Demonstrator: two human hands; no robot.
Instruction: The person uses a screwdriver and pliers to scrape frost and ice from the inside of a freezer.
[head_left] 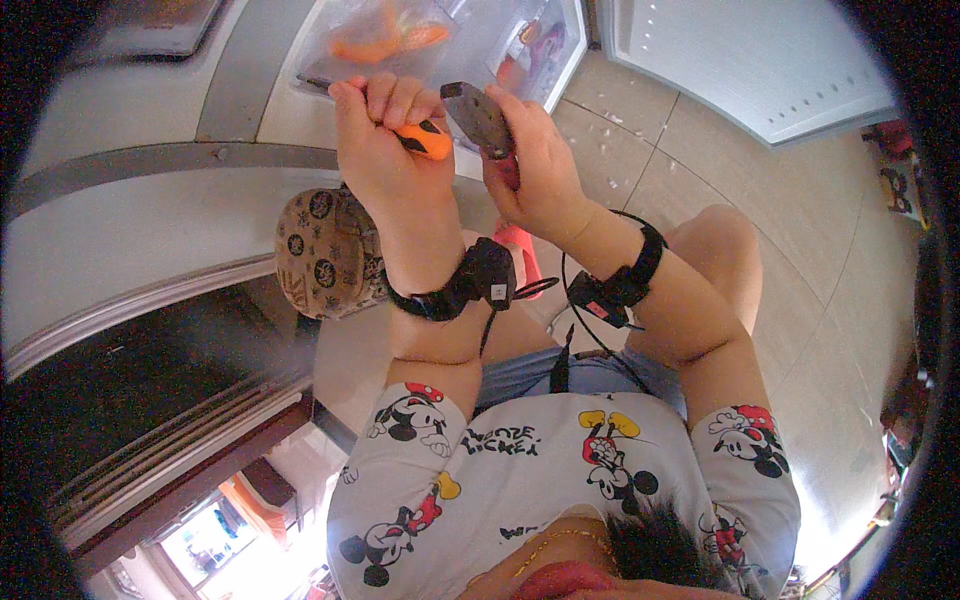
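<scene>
My left hand [395, 140] is wrapped round the orange and black handle of what looks like a screwdriver [428, 140]. Its rounded butt sticks out toward my right hand, and a thin dark shaft seems to point left into the frosted compartment. In my right hand [535, 165] is a hammer [478, 122] with a dark grey head; part of its red handle shows under my palm. The hammer head is raised close beside the screwdriver's butt, with a small gap between them. An orange item in clear wrapping [390, 42] lies in the frosty compartment above my left hand.
A white appliance door [700, 60] stands swung out at the upper right. Pale chips [610, 140] litter the tiled floor [790, 200]. A brown patterned bag [325, 250] hangs or stands left of my left forearm. Black devices with cables [490, 275] are strapped to both wrists.
</scene>
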